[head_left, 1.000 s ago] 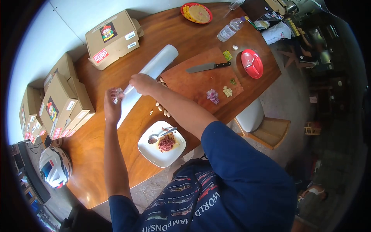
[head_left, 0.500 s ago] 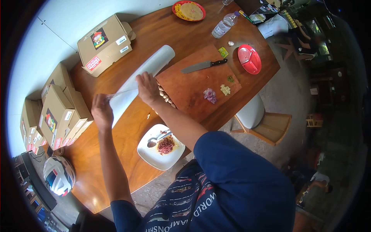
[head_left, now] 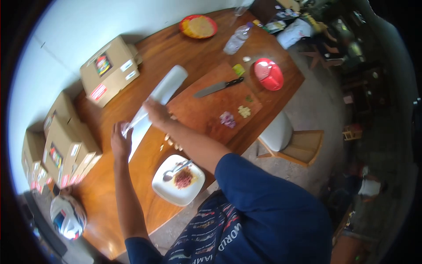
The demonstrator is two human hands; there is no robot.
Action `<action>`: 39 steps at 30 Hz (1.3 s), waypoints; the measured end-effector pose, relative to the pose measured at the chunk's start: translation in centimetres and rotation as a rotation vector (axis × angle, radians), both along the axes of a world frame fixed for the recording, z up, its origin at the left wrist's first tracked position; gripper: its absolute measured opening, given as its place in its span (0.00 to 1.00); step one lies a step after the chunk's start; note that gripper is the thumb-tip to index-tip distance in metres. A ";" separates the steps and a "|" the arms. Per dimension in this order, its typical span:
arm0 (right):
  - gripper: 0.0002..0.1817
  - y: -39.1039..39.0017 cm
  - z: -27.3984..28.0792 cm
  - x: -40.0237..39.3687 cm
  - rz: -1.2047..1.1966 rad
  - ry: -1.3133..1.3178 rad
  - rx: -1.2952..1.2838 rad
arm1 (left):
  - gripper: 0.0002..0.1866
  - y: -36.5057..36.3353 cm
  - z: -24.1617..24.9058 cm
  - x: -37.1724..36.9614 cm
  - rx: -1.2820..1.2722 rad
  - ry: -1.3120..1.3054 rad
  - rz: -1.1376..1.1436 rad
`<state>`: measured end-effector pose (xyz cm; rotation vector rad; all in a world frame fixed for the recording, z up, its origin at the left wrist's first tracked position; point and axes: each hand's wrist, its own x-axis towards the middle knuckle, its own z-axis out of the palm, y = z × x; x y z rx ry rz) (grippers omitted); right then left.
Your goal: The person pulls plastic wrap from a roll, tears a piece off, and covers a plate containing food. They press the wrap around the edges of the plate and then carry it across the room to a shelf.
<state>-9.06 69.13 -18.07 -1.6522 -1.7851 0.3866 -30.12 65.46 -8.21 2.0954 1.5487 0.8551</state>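
A long roll of plastic wrap (head_left: pixel 174 81) lies slantwise on the wooden table, beside the cutting board (head_left: pixel 198 103). My left hand (head_left: pixel 121 141) is closed on a bunched edge of the clear film near the roll's lower end. Higher up, my right hand (head_left: pixel 156 115) pinches the film over the roll, its fingers blurred. A strip of film stretches between both hands. On the board rest a knife (head_left: pixel 213 89), chopped red onion (head_left: pixel 227 119) and chopped pale garlic (head_left: pixel 244 111). Below my right forearm stands a white plate (head_left: pixel 162 187) with a spoon (head_left: pixel 169 175) and chopped reddish food.
Cardboard boxes (head_left: pixel 110 70) stand along the wall side, several stacked at left. A helmet (head_left: pixel 68 218) sits by the left table edge. Farther off are a red divided plate (head_left: pixel 269 75), a bottle (head_left: pixel 237 40) and a red food plate (head_left: pixel 198 26). A chair (head_left: pixel 294 141) stands at right.
My hands have come closer together, with the film more gathered at my left hand. The camera view has shifted, so the table appears lower and farther left.
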 end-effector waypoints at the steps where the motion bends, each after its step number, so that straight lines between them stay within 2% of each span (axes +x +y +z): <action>1: 0.07 0.9 -2.0 -0.2 0.078 0.036 0.014 | 0.08 -0.2 -0.6 1.5 0.132 0.029 -0.010; 2: 0.08 -0.4 0.9 -0.3 0.114 -0.091 0.007 | 0.08 -0.2 -1.6 2.6 0.147 -0.002 -0.035; 4: 0.11 -1.5 2.2 -0.9 0.151 -0.144 0.000 | 0.08 0.2 -4.4 3.6 0.165 0.109 0.026; 7: 0.11 -2.7 2.9 -2.2 0.136 -0.118 0.026 | 0.05 1.9 -8.4 2.9 0.078 0.088 -0.011; 9: 0.12 -2.9 2.3 -2.3 0.105 -0.103 0.055 | 0.04 2.4 -7.8 2.9 0.029 0.023 0.035; 10: 0.12 -3.1 1.4 -2.2 0.016 -0.122 0.101 | 0.03 2.5 -7.5 2.9 -0.035 -0.033 0.081; 14: 0.13 -3.6 1.5 -1.6 -0.207 -0.206 0.113 | 0.02 2.2 -6.7 3.2 0.106 -0.051 0.046; 22: 0.13 -4.0 1.3 0.3 -0.072 -0.350 0.003 | 0.06 3.1 -6.3 3.0 0.080 -0.116 0.104; 23: 0.15 -4.1 -0.5 0.8 -0.080 -0.316 0.121 | 0.08 3.5 -6.8 2.7 0.075 -0.147 0.113; 24: 0.16 -4.2 -2.2 0.0 -0.068 -0.256 0.236 | 0.10 4.0 -7.0 2.3 0.029 -0.157 0.108; 26: 0.18 -6.9 -0.4 -0.5 -0.002 0.176 0.072 | 0.11 5.3 -7.2 0.9 -0.039 -0.047 0.150; 27: 0.19 -8.4 0.3 -0.6 -0.028 0.129 0.017 | 0.10 5.5 -6.8 0.2 -0.064 -0.038 0.155; 29: 0.19 -9.8 -2.6 0.4 -0.021 0.161 0.091 | 0.11 6.5 -6.2 -0.4 -0.221 0.005 0.211; 32: 0.21 -10.4 -2.9 0.9 -0.163 0.387 -0.350 | 0.14 7.9 -6.8 -1.2 -0.265 0.059 0.233; 33: 0.21 -9.9 -2.8 0.6 -0.158 0.394 -0.354 | 0.14 8.1 -7.0 -1.4 -0.266 0.067 0.239; 35: 0.22 -8.2 -2.0 0.6 -0.267 0.896 -0.563 | 0.15 8.6 -7.3 -1.2 -0.293 0.031 0.265; 36: 0.22 -7.1 -1.2 0.8 -0.270 0.899 -0.565 | 0.15 8.5 -7.2 -1.0 -0.295 0.035 0.263; 38: 0.25 -4.6 -0.2 1.2 -0.453 1.403 -0.650 | 0.15 8.0 -6.9 -0.8 -0.277 0.041 0.271; 39: 0.24 -3.5 -0.6 1.5 -0.480 1.437 -0.624 | 0.15 7.7 -6.7 -0.8 -0.279 0.047 0.268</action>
